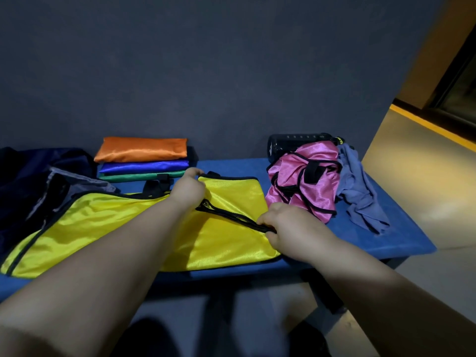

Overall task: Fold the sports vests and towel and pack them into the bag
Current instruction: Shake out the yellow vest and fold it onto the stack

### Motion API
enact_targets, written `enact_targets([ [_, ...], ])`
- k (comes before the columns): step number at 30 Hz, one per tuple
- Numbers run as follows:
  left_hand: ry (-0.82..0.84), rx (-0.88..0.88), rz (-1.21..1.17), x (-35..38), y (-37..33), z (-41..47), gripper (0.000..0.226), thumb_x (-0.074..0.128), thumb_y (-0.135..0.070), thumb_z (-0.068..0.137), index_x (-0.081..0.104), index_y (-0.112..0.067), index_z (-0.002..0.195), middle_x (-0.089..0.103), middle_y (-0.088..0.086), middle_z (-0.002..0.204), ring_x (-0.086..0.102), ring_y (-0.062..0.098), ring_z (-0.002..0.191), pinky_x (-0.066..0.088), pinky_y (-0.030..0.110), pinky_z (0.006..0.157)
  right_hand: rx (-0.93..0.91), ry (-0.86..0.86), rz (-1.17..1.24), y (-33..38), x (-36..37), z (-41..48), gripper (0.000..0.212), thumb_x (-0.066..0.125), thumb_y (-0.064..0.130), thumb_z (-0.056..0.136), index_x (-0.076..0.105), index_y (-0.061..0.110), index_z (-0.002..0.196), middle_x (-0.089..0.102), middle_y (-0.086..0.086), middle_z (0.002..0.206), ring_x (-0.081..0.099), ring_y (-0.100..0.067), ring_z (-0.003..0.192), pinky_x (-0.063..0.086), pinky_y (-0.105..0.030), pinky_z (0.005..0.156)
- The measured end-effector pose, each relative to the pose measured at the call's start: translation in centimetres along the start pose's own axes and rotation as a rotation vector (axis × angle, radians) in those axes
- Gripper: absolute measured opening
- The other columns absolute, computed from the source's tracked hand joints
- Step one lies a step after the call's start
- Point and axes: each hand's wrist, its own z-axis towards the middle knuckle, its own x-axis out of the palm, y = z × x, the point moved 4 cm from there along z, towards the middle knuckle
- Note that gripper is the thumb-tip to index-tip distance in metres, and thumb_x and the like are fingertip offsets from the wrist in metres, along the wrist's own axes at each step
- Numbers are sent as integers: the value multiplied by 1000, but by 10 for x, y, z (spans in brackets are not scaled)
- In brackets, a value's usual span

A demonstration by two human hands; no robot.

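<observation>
Fingers: left hand (189,188) curled on the far corner of the yellow vest (108,222); right hand (288,228) pinches its black trim at the near right.
Yellow vest: spread along the bench (391,240), a line of black trim running diagonally between the two hands; its left end lies against the dark bag (28,173).
Folded pile: orange vest (140,149) on blue vest (144,166) on green vest (141,176), behind the left hand by the wall.
Pink vest (304,176): crumpled, just right of the yellow one.
Towel (360,194): grey-blue, bunched, touching the pink vest's right side.
Bottle (301,141): black, lying behind the pink vest.
</observation>
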Motion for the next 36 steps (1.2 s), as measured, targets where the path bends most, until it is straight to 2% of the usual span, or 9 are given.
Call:
enact_targets([
  [4, -7, 6, 79, -4, 4, 0, 41, 43, -10, 98, 41, -21, 138, 56, 10, 82, 47, 21, 60, 36, 31, 54, -19, 157, -42, 1, 7, -1, 40, 61, 32, 91, 57, 31, 131, 55, 3, 115, 54, -22, 109, 50, -39, 87],
  [11, -18, 42, 106, -7, 10, -4, 44, 45, -11, 99, 36, -22, 141, 62, 13, 88, 47, 21, 58, 39, 34, 54, -13, 250, 54, 0, 9, 1, 60, 74, 37, 82, 48, 37, 137, 46, 15, 78, 47, -7, 75, 35, -25, 56],
  [16, -34, 100, 137, -14, 9, -11, 44, 47, -13, 99, 36, -21, 142, 58, 5, 93, 61, 28, 78, 50, 42, 70, 24, 330, 250, -2, 13, 3, 65, 78, 48, 75, 54, 33, 133, 57, 11, 78, 55, -3, 70, 47, -26, 67],
  [20, -124, 226, 307, -16, 9, -19, 48, 56, -21, 95, 41, -18, 140, 44, 7, 140, 38, 28, 131, 38, 43, 104, 133, 185, 322, -8, 7, 10, 28, 64, 47, 89, 65, 30, 111, 55, 12, 77, 54, -3, 70, 42, -23, 64],
  [24, -132, 492, 431, -9, 2, -44, 34, 54, -27, 96, 52, -21, 130, 47, 0, 137, 32, 23, 130, 27, 37, 104, 315, 4, 294, -17, 4, 18, 12, 52, 29, 97, 62, 24, 94, 61, 10, 85, 60, -15, 84, 50, -30, 72],
  [27, -4, 581, 599, 2, 15, -60, 35, 43, -38, 100, 49, -27, 133, 46, -7, 141, 32, 17, 133, 24, 34, 104, 410, 10, 257, -17, 9, 27, 23, 49, 33, 99, 60, 14, 106, 65, -3, 100, 59, -21, 90, 48, -31, 73],
  [31, 216, 501, 760, 10, 45, -61, 72, 10, -70, 91, 22, -34, 152, 12, -11, 162, 3, 13, 149, 5, 39, 119, 554, 44, 216, -14, 20, 37, 49, 54, 42, 96, 46, 8, 130, 59, -9, 118, 58, -28, 104, 43, -31, 71],
  [33, 260, 518, 760, 10, 51, -63, 104, -17, -84, 66, 12, -37, 154, 1, -12, 163, -8, 12, 149, -3, 41, 119, 574, 56, 191, -13, 21, 39, 47, 58, 40, 94, 48, 8, 126, 57, -6, 106, 57, -26, 93, 41, -30, 65],
  [36, 311, 499, 786, 12, 49, -64, 101, -14, -81, 64, 3, -39, 154, -9, -12, 162, -17, 13, 148, -9, 43, 118, 525, 23, 244, -14, 16, 43, 29, 62, 32, 92, 58, 12, 112, 60, -3, 103, 58, -24, 91, 44, -30, 69],
])
